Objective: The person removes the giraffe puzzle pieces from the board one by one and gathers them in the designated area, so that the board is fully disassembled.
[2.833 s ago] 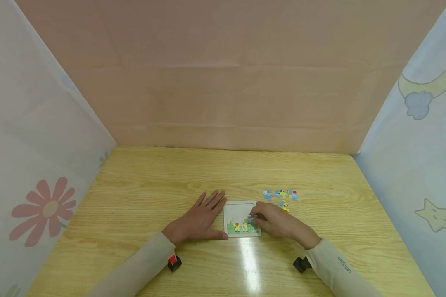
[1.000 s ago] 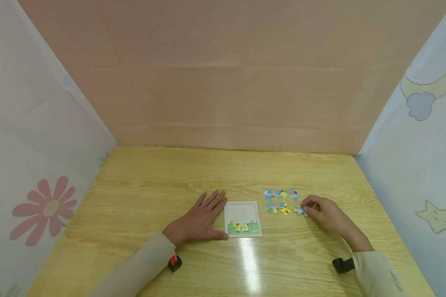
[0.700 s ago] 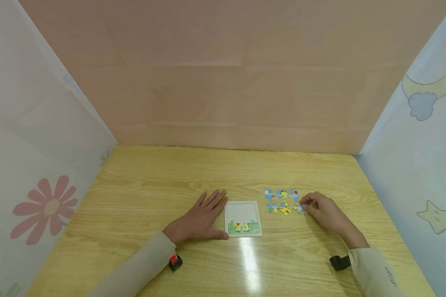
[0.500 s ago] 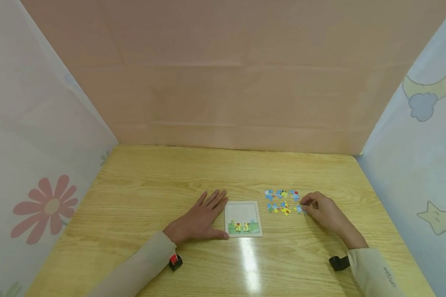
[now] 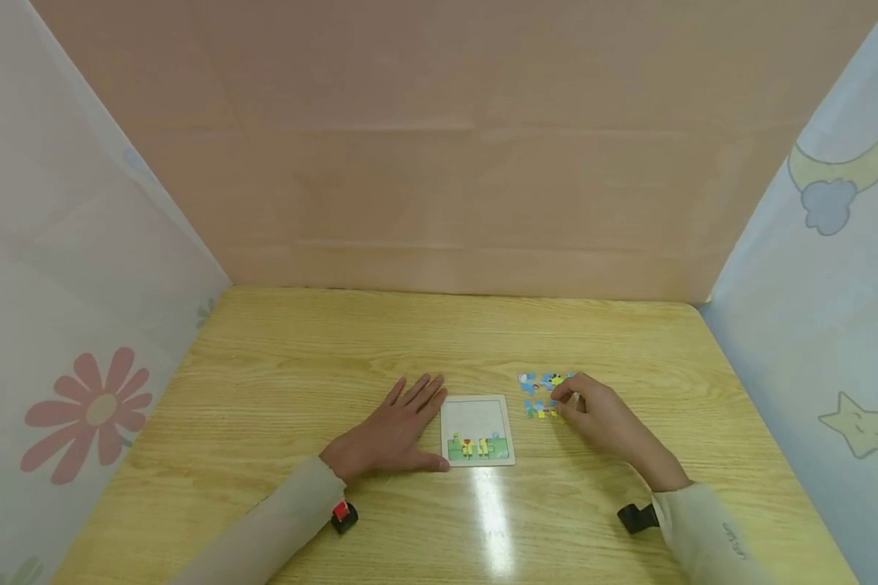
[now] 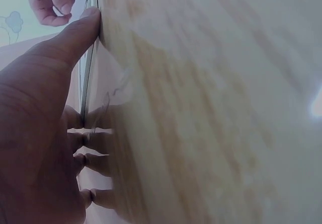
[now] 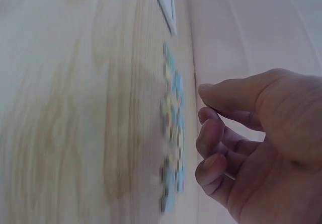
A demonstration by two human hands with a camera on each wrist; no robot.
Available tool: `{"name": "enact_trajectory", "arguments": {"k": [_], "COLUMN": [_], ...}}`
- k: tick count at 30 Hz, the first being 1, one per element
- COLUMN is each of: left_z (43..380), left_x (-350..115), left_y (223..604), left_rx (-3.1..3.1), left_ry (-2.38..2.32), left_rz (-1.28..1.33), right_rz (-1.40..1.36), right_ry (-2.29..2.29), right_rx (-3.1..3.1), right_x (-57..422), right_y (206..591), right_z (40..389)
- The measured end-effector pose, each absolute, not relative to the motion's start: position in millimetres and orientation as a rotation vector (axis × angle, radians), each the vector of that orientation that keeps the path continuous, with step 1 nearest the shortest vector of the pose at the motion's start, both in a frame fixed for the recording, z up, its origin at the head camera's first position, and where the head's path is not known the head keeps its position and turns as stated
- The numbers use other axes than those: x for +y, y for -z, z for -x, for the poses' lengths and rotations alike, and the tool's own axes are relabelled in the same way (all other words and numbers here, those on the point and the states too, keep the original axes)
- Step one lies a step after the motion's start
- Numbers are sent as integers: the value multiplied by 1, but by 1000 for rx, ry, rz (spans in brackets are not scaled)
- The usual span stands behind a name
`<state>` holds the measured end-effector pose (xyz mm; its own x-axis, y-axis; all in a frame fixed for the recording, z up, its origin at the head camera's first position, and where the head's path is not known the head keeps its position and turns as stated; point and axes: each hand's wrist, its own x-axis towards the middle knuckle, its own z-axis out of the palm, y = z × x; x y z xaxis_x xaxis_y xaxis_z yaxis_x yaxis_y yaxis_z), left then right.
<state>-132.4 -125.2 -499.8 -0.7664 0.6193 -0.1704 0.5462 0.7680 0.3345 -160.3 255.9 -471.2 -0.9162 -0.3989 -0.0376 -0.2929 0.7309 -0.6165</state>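
My left hand (image 5: 391, 435) lies flat on the table, fingers spread, beside a square puzzle board (image 5: 471, 413). In the left wrist view its thumb (image 6: 80, 35) touches the board's edge. Joined jigsaw pieces (image 5: 475, 448), green with yellow figures, fill the board's lower part; the upper part is bare white. To the board's right, two rows of loose jigsaw pieces (image 5: 529, 383) in blue and yellow lie on the table. My right hand (image 5: 603, 418) hovers over them, hiding several. In the right wrist view its fingers (image 7: 210, 133) are loosely bent, with nothing between thumb and fingers.
The wooden table (image 5: 322, 341) runs back to a plain tan backdrop (image 5: 380, 179). Printed cloth walls (image 5: 88, 244) stand on both sides. A black wrist device (image 5: 636, 518) sits below the right sleeve, another (image 5: 344, 517) at the left cuff.
My right hand has gone from the board out to the rightmost piece, pinched it there, let go, and moved back left over the rows. The left hand and board have stayed put.
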Motion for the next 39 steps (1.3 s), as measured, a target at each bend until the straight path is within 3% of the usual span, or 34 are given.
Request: {"name": "enact_trajectory", "arguments": {"k": [17, 39], "left_z": [132, 132], "left_x": [-125, -126], "left_y": [499, 498], "left_rx": [2702, 2709], "left_ry": [-398, -410], "left_rz": [-901, -935], "right_rz": [870, 985], "right_ry": [774, 593], "right_rx": [2617, 2591], "right_x": [159, 113], "right_y": [474, 461], "right_z": [144, 134]}}
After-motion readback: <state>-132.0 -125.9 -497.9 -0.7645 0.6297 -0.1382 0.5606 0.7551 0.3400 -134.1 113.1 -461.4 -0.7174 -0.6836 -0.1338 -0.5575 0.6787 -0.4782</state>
